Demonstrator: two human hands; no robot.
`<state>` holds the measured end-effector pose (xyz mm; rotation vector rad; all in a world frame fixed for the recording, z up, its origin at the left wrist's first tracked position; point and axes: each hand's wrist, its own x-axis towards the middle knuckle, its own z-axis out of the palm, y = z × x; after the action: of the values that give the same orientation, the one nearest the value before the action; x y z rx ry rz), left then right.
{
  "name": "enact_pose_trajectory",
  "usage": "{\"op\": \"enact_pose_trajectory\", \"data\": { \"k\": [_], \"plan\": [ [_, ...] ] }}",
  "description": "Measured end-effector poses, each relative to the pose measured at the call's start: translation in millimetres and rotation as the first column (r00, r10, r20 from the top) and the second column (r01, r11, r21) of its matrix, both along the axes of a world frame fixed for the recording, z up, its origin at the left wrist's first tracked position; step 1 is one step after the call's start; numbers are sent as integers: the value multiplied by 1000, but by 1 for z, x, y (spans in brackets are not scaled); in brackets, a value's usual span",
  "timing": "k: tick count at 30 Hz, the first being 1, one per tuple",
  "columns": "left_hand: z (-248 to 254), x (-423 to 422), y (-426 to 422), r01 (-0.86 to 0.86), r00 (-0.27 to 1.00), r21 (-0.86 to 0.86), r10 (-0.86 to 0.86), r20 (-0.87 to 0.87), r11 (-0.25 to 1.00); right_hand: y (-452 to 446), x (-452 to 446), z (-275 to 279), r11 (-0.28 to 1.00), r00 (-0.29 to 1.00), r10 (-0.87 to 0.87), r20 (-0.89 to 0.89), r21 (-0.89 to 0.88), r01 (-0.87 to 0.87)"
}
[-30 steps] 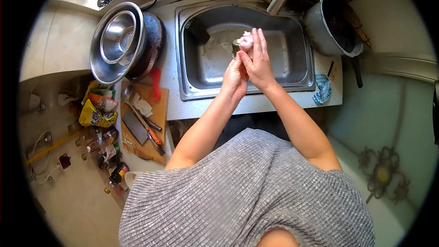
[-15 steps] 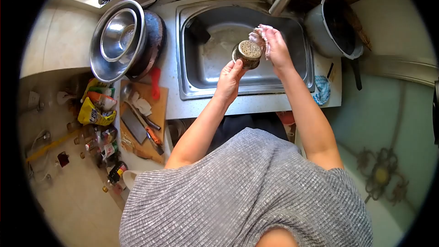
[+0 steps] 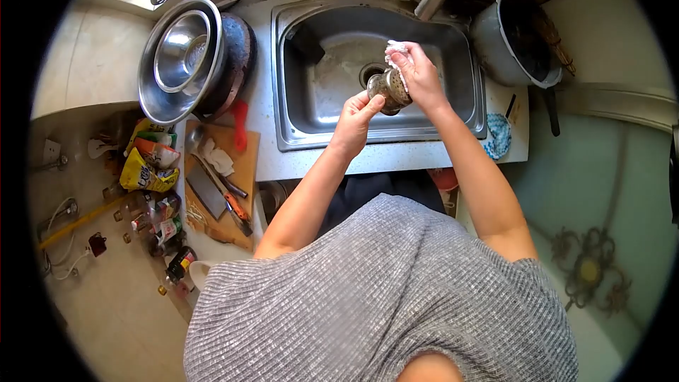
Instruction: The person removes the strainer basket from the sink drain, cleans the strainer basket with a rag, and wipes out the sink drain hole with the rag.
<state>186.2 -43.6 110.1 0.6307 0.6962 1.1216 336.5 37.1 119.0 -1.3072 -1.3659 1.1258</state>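
Two grips: left hand (image 3: pixel 353 126) pinching a strainer (image 3: pixel 385 89), probably light, stiff metal, best held by its rim; right hand (image 3: pixel 423 83) clutching a cloth (image 3: pixel 396 49).

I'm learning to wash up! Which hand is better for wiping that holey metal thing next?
Probably the right hand: it holds the cloth against the holey metal thing, which the left hand grips.
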Motion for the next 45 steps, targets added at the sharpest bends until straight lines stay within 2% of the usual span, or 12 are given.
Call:
{"op": "enact_pose_trajectory", "data": {
  "k": [7,10,15,18,20,24,26,28,30,35,40,45],
  "plan": [
    [4,-3,9,-81,991,-58,87,106,995,10,31,-19,976,983,-178,55,-118,183],
    [-3,-6,12,-87,993,-62,92,78,994,2,21,12,950,880,-284,381,232,206],
    [-9,0,10,-108,993,-103,112,35,989,-8,-3,45,972,912,-80,403,234,-18],
    [-19,-5,13,-112,989,-63,105,-105,992,-4,-5,8,951,970,7,244,300,-82],
    [-33,-4,16,-174,981,-107,163,-103,979,-10,-7,13,948,944,55,326,280,-152],
    [-19,3,21,-198,970,-143,215,110,970,-19,-8,51,973,927,93,363,163,-162],
    [-16,8,24,-215,952,-164,244,183,963,-20,-8,51,997,983,1,182,77,-15],
    [-12,18,29,-299,912,-212,344,223,930,-20,-6,44,999,975,2,220,41,-11],
    [-7,29,36,-421,855,-220,466,228,880,-23,-11,47,988,955,-46,293,154,0],
    [-8,31,42,-406,842,-261,470,267,876,-18,-22,61,891,913,-81,401,439,-114],
    [3,25,48,-461,820,-203,502,276,864,-2,-26,61,930,920,-48,389,354,-101],
    [-1,10,50,-395,817,-208,445,366,895,-7,-32,74,885,904,-10,428,424,-191]
  ]
}}
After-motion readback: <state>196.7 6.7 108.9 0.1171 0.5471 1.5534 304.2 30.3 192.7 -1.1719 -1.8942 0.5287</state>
